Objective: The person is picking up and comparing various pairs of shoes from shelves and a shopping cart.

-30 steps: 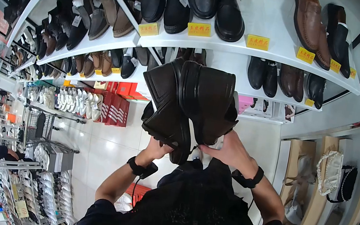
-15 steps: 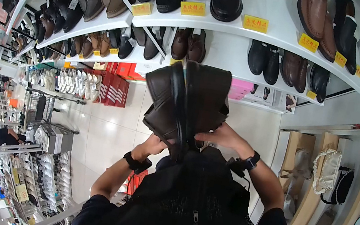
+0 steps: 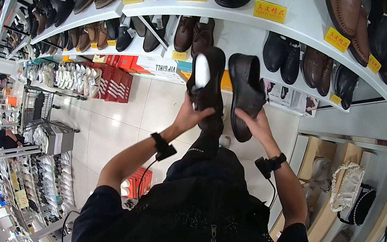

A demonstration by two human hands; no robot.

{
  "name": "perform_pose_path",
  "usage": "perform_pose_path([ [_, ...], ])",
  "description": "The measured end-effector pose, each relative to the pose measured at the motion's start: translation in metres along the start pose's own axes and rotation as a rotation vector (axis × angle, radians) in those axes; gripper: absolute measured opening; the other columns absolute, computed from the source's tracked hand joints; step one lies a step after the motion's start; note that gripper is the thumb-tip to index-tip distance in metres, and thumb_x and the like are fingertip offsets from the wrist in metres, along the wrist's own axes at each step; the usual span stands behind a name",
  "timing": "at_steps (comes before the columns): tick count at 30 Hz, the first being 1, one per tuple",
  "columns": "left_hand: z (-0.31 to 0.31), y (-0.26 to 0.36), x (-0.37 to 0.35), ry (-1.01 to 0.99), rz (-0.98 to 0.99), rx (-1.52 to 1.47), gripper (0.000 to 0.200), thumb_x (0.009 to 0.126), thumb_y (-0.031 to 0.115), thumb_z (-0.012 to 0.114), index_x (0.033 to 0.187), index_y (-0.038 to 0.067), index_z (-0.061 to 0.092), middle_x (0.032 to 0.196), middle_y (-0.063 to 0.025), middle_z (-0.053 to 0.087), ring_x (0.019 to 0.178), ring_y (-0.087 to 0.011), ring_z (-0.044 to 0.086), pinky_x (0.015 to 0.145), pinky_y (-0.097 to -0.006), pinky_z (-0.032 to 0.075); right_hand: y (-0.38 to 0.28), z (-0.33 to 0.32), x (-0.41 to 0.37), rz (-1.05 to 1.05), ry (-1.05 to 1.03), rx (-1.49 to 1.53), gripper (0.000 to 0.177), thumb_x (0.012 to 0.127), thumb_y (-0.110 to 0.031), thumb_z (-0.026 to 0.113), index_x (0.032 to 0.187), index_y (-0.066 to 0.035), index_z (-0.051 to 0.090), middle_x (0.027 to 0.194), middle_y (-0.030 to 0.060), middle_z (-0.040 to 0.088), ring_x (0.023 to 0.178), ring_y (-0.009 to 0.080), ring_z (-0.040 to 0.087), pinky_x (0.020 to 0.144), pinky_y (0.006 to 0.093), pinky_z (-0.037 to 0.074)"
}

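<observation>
In my left hand (image 3: 194,116) is a dark brown leather shoe (image 3: 215,81), toe end toward me, with white stuffing showing in its opening. The thumb lies across its upper and the fingers go out of sight beneath it. My right hand (image 3: 255,125) grips a matching dark shoe (image 3: 245,91) by its side, thumb on the near part. The two shoes are held side by side with a narrow gap between them, in front of the lower shelf (image 3: 236,41). Brown lace-up shoes (image 3: 202,39) stand on that shelf just beyond the left one.
An upper shelf (image 3: 231,10) curves across the top, bearing shoes and yellow signs (image 3: 270,11). Red shoe boxes (image 3: 115,86) are stacked on the floor at left. Bags (image 3: 347,183) sit in a wooden rack at right. Far left, a person (image 3: 3,141) is near shoe racks.
The shoes, pressed together before, are now apart, one in each hand, and turned so that their openings show. My hands have spread and moved farther forward.
</observation>
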State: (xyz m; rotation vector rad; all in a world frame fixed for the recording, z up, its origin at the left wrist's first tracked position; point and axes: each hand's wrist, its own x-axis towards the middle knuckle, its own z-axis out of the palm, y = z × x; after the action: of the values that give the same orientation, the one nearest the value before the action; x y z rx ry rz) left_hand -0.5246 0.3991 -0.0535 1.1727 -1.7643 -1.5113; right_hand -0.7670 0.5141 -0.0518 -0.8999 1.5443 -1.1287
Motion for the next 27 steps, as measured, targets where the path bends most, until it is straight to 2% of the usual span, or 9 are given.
perform_pose_path([
  [4,0.009,-0.013,0.093,0.084,0.294,-0.002,0.085,0.076,0.019,0.088,0.132,-0.007,0.031,0.122,-0.0219,0.059,0.114,-0.0274,0.06,0.098,-0.0397,0.049,0.046,-0.014,0.082,-0.093,0.132,-0.223,0.08,0.085,-0.052,0.073,0.141,0.0,0.05,0.141,0.0214,0.053,0.132,0.0356,0.049,0.112,0.0405,0.036],
  [5,0.01,-0.035,0.129,0.118,0.326,0.028,0.086,0.075,0.018,0.089,0.133,-0.006,0.03,0.123,-0.0228,0.057,0.114,-0.0285,0.059,0.098,-0.0395,0.048,0.052,-0.019,0.107,0.009,0.087,-0.3,0.091,0.083,-0.064,0.068,0.144,-0.001,0.046,0.145,0.0245,0.047,0.137,0.0394,0.043,0.115,0.0431,0.034],
  [6,0.013,-0.025,0.154,0.17,0.47,0.052,0.09,0.073,0.02,0.09,0.135,-0.005,0.029,0.125,-0.0243,0.055,0.115,-0.03,0.058,0.098,-0.0391,0.048,0.045,-0.023,0.126,-0.015,0.098,-0.304,0.091,0.083,-0.064,0.068,0.144,-0.001,0.046,0.145,0.0245,0.047,0.137,0.0394,0.043,0.115,0.0431,0.034],
  [8,0.012,-0.046,0.219,0.199,0.46,0.07,0.096,0.072,0.022,0.091,0.137,-0.007,0.027,0.125,-0.0246,0.054,0.116,-0.0312,0.058,0.1,-0.0393,0.047,0.031,-0.018,0.15,0.111,0.221,-0.496,0.1,0.081,-0.071,0.063,0.148,0.0,0.041,0.145,0.0278,0.046,0.138,0.0433,0.041,0.116,0.0445,0.033],
  [10,0.015,-0.038,0.26,0.183,0.481,0.076,0.102,0.07,0.023,0.092,0.141,-0.007,0.025,0.126,-0.0251,0.054,0.117,-0.0328,0.057,0.102,-0.0395,0.047,0.038,-0.017,0.182,0.141,0.21,-0.535,0.111,0.081,-0.077,0.056,0.15,0.006,0.032,0.148,0.0314,0.042,0.138,0.047,0.04,0.116,0.0448,0.034],
  [12,0.023,-0.033,0.286,0.236,0.498,0.142,0.106,0.068,0.026,0.093,0.143,-0.006,0.025,0.13,-0.0255,0.052,0.122,-0.0341,0.055,0.104,-0.0395,0.046,0.046,-0.011,0.209,0.234,0.352,-0.563,0.123,0.077,-0.08,0.058,0.146,0.017,0.025,0.139,0.0335,0.051,0.132,0.0436,0.051,0.112,0.0405,0.039],
  [16,0.052,-0.048,0.327,0.236,0.542,0.073,0.105,0.067,0.023,0.093,0.141,-0.007,0.026,0.131,-0.0247,0.051,0.125,-0.0348,0.053,0.107,-0.0396,0.044,0.062,-0.003,0.256,0.219,0.442,-0.641,0.119,0.085,-0.08,0.045,0.151,0.015,0.019,0.15,0.036,0.035,0.138,0.0497,0.039,0.114,0.0451,0.037],
  [22,0.074,-0.055,0.356,0.195,0.516,0.098,0.105,0.067,0.023,0.092,0.14,-0.011,0.025,0.132,-0.0284,0.049,0.125,-0.0384,0.052,0.107,-0.0411,0.043,0.029,-0.008,0.261,0.294,0.581,-0.692,0.107,0.086,-0.075,0.051,0.148,0.008,0.023,0.129,0.0348,0.049,0.117,0.045,0.058,0.098,0.0452,0.051],
  [27,0.08,-0.064,0.367,0.239,0.539,0.127,0.11,0.066,0.023,0.091,0.144,-0.012,0.021,0.135,-0.0309,0.045,0.128,-0.042,0.049,0.108,-0.0427,0.042,0.015,-0.006,0.26,0.329,0.531,-0.759,0.11,0.083,-0.068,0.064,0.151,0.005,0.018,0.133,0.0326,0.044,0.122,0.0446,0.054,0.098,0.0458,0.05],
])
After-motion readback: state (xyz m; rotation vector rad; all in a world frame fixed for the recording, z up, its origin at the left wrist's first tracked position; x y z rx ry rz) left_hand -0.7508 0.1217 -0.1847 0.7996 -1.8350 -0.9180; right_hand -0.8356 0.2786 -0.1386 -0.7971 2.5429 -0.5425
